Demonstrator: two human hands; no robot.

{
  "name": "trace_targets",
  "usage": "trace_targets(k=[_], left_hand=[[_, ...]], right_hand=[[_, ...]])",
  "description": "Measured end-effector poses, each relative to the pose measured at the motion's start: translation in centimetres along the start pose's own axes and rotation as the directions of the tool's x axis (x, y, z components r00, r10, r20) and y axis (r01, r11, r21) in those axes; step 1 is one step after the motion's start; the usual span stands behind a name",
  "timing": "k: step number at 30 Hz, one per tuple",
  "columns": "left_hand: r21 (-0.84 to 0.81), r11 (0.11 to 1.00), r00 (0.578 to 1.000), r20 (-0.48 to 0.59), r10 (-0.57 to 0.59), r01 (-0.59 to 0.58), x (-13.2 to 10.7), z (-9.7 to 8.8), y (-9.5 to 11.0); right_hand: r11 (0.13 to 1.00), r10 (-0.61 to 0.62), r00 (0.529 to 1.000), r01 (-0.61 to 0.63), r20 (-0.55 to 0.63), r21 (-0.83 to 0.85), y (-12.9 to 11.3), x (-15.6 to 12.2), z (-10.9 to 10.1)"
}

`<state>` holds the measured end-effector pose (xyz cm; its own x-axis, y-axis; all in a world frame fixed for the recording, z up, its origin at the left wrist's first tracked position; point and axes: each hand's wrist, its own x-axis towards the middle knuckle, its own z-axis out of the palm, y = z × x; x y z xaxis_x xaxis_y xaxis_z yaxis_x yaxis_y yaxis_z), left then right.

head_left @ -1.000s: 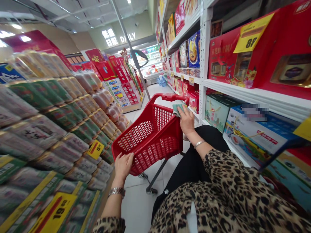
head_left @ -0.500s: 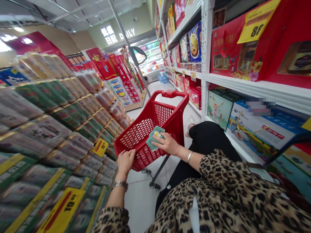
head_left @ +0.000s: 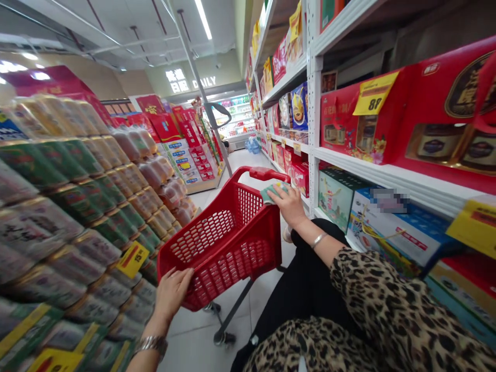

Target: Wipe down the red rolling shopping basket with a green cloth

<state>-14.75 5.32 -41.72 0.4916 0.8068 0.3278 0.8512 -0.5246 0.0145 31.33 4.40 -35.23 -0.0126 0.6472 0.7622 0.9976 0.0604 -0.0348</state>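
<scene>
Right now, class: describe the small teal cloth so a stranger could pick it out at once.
In the supermarket aisle, find the red mesh shopping basket on wheels. At its far rim, by the red handle, the person's right hand holds a small folded teal cloth, unlike the boxed goods nearby.

My view of the wearer: a leopard-print blouse [head_left: 372, 310] from 4 to 6 o'clock.
Black trousers [head_left: 310, 289] at 5 o'clock, a silver wristwatch [head_left: 152, 345] at 7, a thin silver bangle [head_left: 319, 239] at 4.
</scene>
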Motion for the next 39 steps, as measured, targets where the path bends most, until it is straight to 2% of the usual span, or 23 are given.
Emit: trace_targets(k=[3,6,9,12,16,19,22,24,27,29,32,39], left_hand=[[0.008,1.0,1.0,-0.016,0.001,-0.001,-0.3,-0.2,-0.1],[-0.017,0.995,0.994,0.036,-0.1,0.1,-0.3,-1.0,0.7],[-0.04,0.973,0.972,0.072,-0.223,0.226,-0.1,-1.7,1.4],[-0.059,0.961,0.961,0.078,-0.266,0.27,0.0,-2.1,1.6],[-0.076,0.957,0.96,0.058,-0.274,0.278,0.1,-2.4,1.8],[-0.086,0.959,0.962,0.049,-0.268,0.271,0.1,-2.5,2.4],[-0.096,0.963,0.968,0.036,-0.25,0.252,0.1,-2.5,3.1],[-0.111,0.965,0.971,0.018,-0.238,0.239,0.1,-2.4,3.4],[-0.129,0.968,0.976,-0.007,-0.216,0.214,0.0,-2.4,3.7],[-0.137,0.971,0.98,-0.017,-0.2,0.196,-0.2,-2.4,3.8],[-0.143,0.974,0.983,-0.026,-0.179,0.174,-0.4,-2.5,3.6],[-0.157,0.977,0.989,-0.016,-0.147,0.143,-1.3,-2.4,1.4]], right_hand=[[0.99,0.134,0.99,-0.136,0.034,0.043,2.3,2.0,-0.2],[0.974,0.188,0.982,-0.191,0.033,0.121,3.2,3.1,0.4],[0.968,0.202,0.979,-0.2,0.002,0.154,2.5,2.7,0.7],[0.972,0.195,0.981,-0.193,-0.005,0.137,1.0,1.3,0.3],[0.991,0.093,0.995,-0.096,0.041,0.092,-2.7,-1.0,-0.4],[0.99,-0.088,0.991,0.076,0.097,0.118,-7.3,-2.9,-0.2],[0.943,-0.3,0.945,0.274,0.128,0.191,-12.8,-4.8,0.4],[0.911,-0.375,0.917,0.339,0.133,0.234,-15.9,-5.6,0.8],[0.878,-0.436,0.889,0.387,0.14,0.281,-18.3,-5.8,0.8],[0.857,-0.477,0.867,0.42,0.148,0.3,-18.1,-5.3,0.5],[0.866,-0.474,0.858,0.415,0.196,0.278,-15.5,-3.8,-0.5],[0.971,-0.229,0.921,0.237,0.316,0.015,-6.2,0.4,-4.4]])
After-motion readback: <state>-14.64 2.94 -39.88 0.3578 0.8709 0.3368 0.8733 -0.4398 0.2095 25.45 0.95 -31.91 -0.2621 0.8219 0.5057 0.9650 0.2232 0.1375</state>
